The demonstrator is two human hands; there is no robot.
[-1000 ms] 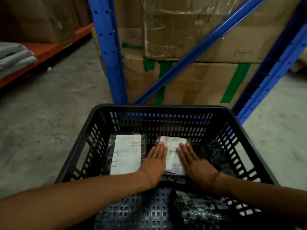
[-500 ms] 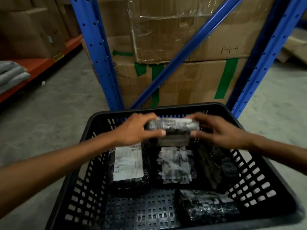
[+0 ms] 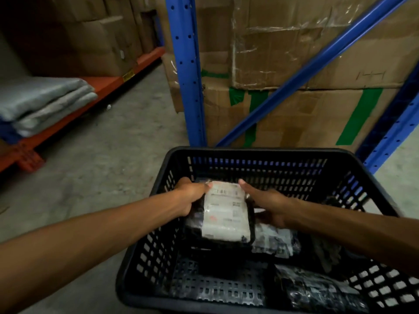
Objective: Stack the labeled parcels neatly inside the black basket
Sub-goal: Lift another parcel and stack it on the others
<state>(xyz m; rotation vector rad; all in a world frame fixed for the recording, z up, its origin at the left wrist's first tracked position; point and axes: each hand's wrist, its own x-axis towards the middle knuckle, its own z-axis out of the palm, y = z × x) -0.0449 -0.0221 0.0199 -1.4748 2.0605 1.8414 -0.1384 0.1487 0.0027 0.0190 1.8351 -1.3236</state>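
The black basket (image 3: 260, 155) stands on the floor in front of me. Both hands hold one black-wrapped parcel with a white label (image 3: 224, 214) at the basket's left side, label facing up. My left hand (image 3: 190, 198) grips its left edge and my right hand (image 3: 267, 205) grips its right edge. It sits over another parcel, mostly hidden beneath it. A second labelled parcel (image 3: 276, 243) lies on the basket floor to the right. One more black-wrapped parcel (image 3: 317, 291) lies at the near right corner.
A blue rack upright (image 3: 186, 71) and diagonal brace (image 3: 306, 71) stand just behind the basket, with taped cardboard boxes (image 3: 306, 109) behind them. On the left, an orange shelf (image 3: 102, 87) carries folded grey cloth (image 3: 43, 100). Grey concrete floor (image 3: 102, 166) lies between.
Both hands lifted the middle labelled parcel off the basket floor, carried it left and lowered it label-up over the left parcel. The camera view shifted left.
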